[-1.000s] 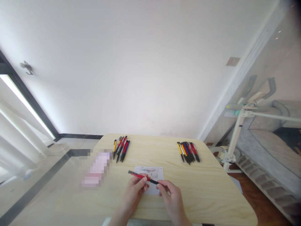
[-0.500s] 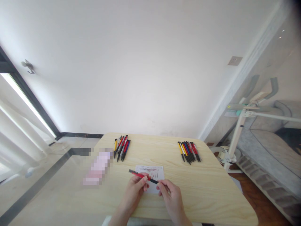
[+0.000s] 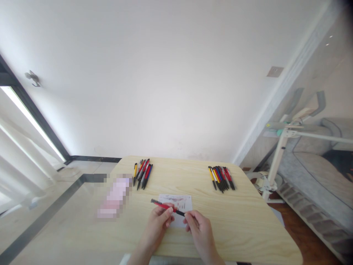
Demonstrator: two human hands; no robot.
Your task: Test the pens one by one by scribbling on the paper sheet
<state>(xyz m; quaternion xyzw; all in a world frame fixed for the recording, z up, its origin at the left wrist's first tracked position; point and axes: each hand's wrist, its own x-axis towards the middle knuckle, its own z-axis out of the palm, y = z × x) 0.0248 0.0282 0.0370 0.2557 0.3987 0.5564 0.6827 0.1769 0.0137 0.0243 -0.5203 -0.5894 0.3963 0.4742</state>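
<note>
A red and black pen (image 3: 165,206) lies level between both hands, just above a small white paper (image 3: 179,205) marked with scribbles. My left hand (image 3: 159,222) pinches the red barrel near its middle. My right hand (image 3: 199,230) pinches the black end. Both hands hover over the near middle of the light wooden table (image 3: 248,224). A bunch of several pens (image 3: 142,173) lies at the table's far left, and another bunch of several pens (image 3: 221,177) lies at the far right.
A blurred pink patch (image 3: 114,197) covers something at the table's left edge. A white stand (image 3: 275,162) and a grey sofa (image 3: 317,165) are to the right. A white wall rises behind the table, with a window at the left.
</note>
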